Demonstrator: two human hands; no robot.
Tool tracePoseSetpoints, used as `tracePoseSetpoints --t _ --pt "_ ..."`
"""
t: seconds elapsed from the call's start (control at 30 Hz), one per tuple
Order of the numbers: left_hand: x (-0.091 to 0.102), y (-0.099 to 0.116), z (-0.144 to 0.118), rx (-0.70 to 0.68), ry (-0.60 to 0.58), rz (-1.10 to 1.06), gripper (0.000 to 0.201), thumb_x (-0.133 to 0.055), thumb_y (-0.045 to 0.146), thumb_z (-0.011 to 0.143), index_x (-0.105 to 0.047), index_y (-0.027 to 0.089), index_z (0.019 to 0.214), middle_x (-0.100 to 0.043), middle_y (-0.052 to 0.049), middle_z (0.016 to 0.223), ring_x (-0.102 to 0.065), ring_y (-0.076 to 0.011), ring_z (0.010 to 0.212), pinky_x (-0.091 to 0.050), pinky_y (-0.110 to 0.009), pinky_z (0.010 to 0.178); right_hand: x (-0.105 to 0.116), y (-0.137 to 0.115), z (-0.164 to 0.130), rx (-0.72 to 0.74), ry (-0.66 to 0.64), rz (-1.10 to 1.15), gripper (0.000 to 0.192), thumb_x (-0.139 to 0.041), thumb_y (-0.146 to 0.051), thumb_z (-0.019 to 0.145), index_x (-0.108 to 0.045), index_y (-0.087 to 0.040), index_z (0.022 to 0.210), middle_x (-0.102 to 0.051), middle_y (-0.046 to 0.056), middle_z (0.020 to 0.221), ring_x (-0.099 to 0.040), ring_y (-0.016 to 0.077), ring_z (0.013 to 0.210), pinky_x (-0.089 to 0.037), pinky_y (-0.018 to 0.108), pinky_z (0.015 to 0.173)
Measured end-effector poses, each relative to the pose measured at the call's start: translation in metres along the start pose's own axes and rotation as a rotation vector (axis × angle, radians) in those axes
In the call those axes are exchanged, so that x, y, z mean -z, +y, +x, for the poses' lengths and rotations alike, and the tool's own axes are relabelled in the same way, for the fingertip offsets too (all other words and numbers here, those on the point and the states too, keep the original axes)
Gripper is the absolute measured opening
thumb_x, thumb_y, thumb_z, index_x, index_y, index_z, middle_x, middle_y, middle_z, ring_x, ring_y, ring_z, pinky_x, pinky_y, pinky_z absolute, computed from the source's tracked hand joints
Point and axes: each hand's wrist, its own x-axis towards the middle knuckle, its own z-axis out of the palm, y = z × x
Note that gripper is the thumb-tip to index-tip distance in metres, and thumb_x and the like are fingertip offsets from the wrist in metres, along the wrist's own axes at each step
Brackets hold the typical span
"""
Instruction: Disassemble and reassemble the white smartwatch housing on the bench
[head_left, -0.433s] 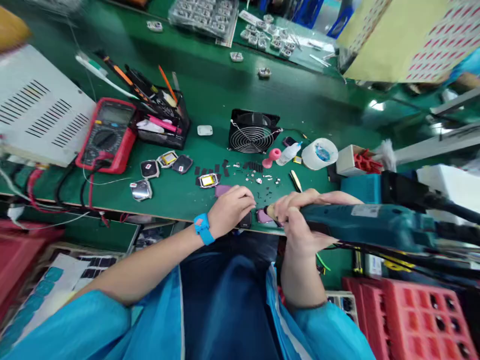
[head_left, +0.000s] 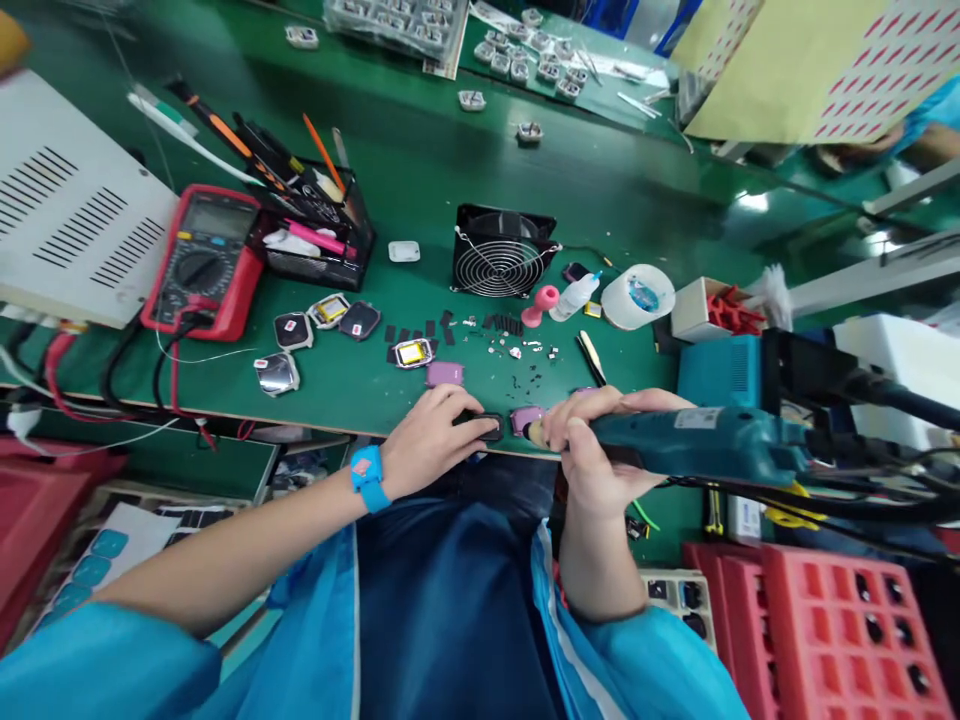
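Note:
My left hand (head_left: 427, 440), with a blue wristband (head_left: 369, 478), has its fingers closed around the left end of a small black case (head_left: 493, 428) at the table's front edge. My right hand (head_left: 596, 450) grips a teal corded power tool (head_left: 690, 445) whose nose points left. Near that nose lies a purple device case (head_left: 523, 420), partly hidden by the hand. A purple cover (head_left: 445, 374) rests just beyond my left fingers. Farther left is an opened device (head_left: 412, 353) with a yellow part inside, amid black strips.
A fan (head_left: 501, 255) stands behind the small parts (head_left: 516, 352). Right of it are a squeeze bottle (head_left: 576, 298) and white tub (head_left: 637, 297). A red multimeter (head_left: 202, 265) and pen holder (head_left: 319, 265) stand left. Red foam trays (head_left: 847, 620) sit low on the right.
My left hand has moved left and down onto the black case, leaving the purple cover and case more exposed. The right hand still holds the tool in about the same place.

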Motion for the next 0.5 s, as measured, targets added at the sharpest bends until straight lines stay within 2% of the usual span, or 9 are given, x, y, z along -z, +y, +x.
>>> tracePoseSetpoints --t 0.07,0.17,0.27,0.5 --pt "-0.007 0.002 -0.002 -0.005 0.086 0.004 0.022 -0.064 0.021 0.099 -0.066 0.016 0.120 -0.067 -0.013 0.114 -0.060 -0.0272 0.111 -0.057 -0.044 0.093 -0.009 0.000 0.002 0.086 0.002 0.030 0.038 -0.070 -0.021 0.092 -0.046 -0.039 0.115 -0.056 -0.011 0.074 -0.053 0.0096 0.050 -0.052 0.027 0.051" --pt "-0.016 0.002 -0.004 -0.060 0.125 -0.007 0.018 -0.062 0.019 0.100 -0.066 0.015 0.117 -0.068 -0.014 0.122 -0.062 -0.0258 0.111 -0.057 -0.042 0.092 -0.018 0.003 0.006 0.140 -0.011 0.052 0.040 -0.067 -0.012 0.090 -0.048 -0.036 0.116 -0.059 -0.010 0.074 -0.058 0.0111 0.053 -0.055 0.030 0.056" --pt "-0.017 0.002 -0.004 -0.064 0.110 0.008 0.016 -0.060 0.021 0.102 -0.068 0.015 0.114 -0.070 -0.013 0.120 -0.063 -0.0239 0.105 -0.058 -0.040 0.087 -0.020 0.009 0.009 0.146 -0.016 0.041 0.042 -0.067 -0.010 0.088 -0.048 -0.035 0.116 -0.059 -0.010 0.073 -0.057 0.0121 0.054 -0.055 0.031 0.057" --pt "-0.014 0.000 -0.003 -0.049 0.055 0.016 0.017 -0.056 0.023 0.104 -0.070 0.015 0.111 -0.070 -0.012 0.119 -0.060 -0.0228 0.104 -0.056 -0.039 0.089 -0.016 0.019 0.012 0.126 -0.027 0.019 0.043 -0.068 -0.010 0.087 -0.048 -0.036 0.115 -0.059 -0.009 0.073 -0.055 0.0126 0.053 -0.054 0.031 0.054"
